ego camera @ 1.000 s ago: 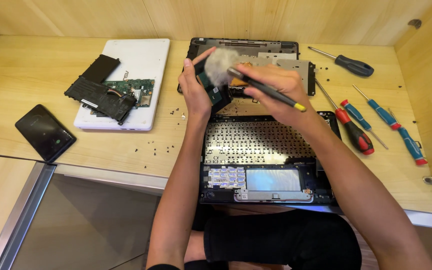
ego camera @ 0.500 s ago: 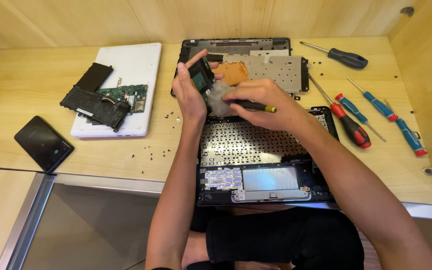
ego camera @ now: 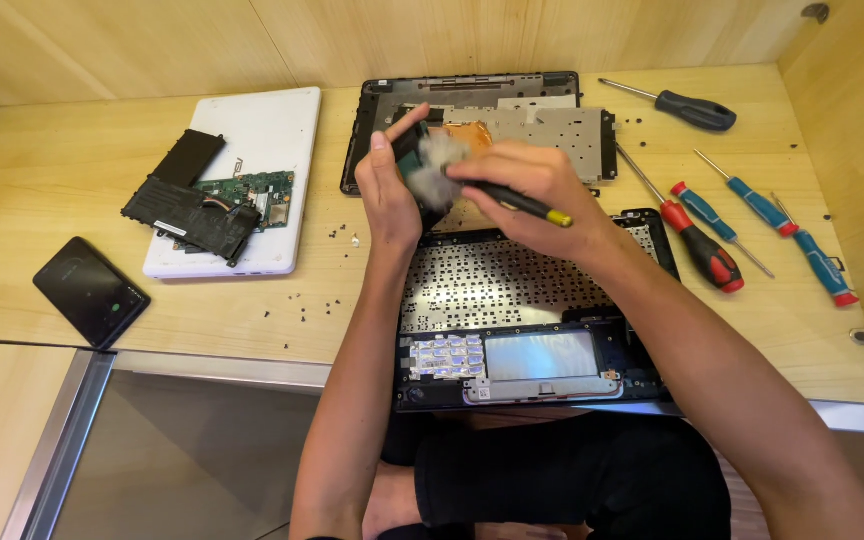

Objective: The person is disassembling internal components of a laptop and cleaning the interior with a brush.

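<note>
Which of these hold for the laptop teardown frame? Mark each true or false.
1. The left hand holds a small dark part up above the bench. True.
2. The right hand holds a red-handled screwdriver. False: it grips a brush with a dark handle and yellow end; the red-handled screwdriver lies on the bench.
3. A black phone lies at the bench's left front edge. True.
4. The green circuit board rests on the keyboard frame. False: it sits on the white laptop cover.
5. Loose screws are scattered on the wooden bench. True.
</note>
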